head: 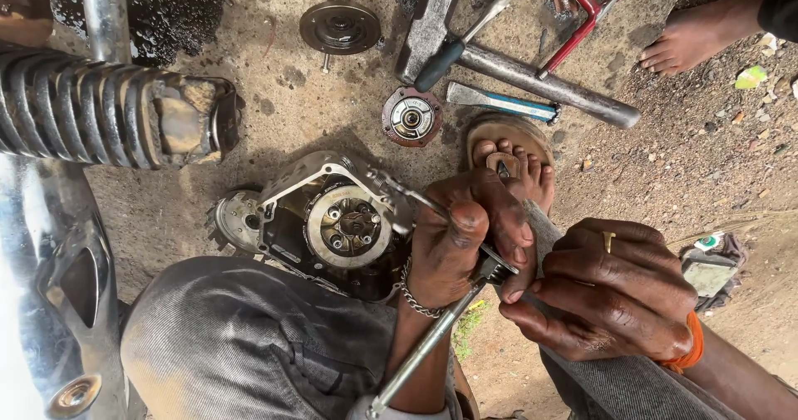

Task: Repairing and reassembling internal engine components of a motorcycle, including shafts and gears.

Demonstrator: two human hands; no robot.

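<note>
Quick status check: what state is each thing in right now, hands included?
left hand: closed around the ratchet wrench
right hand: curled shut, by the wrench head
ratchet wrench: gripped, its extension reaching to the engine
engine casing: cover off, clutch plate exposed
hammer: lying on the ground, untouched
round cover: removed, set aside on the ground
small round part: loose on the ground

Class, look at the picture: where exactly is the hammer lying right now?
In the head view the hammer lies on the ground at top centre, beside a round metal disc and above a flat chisel.
</note>
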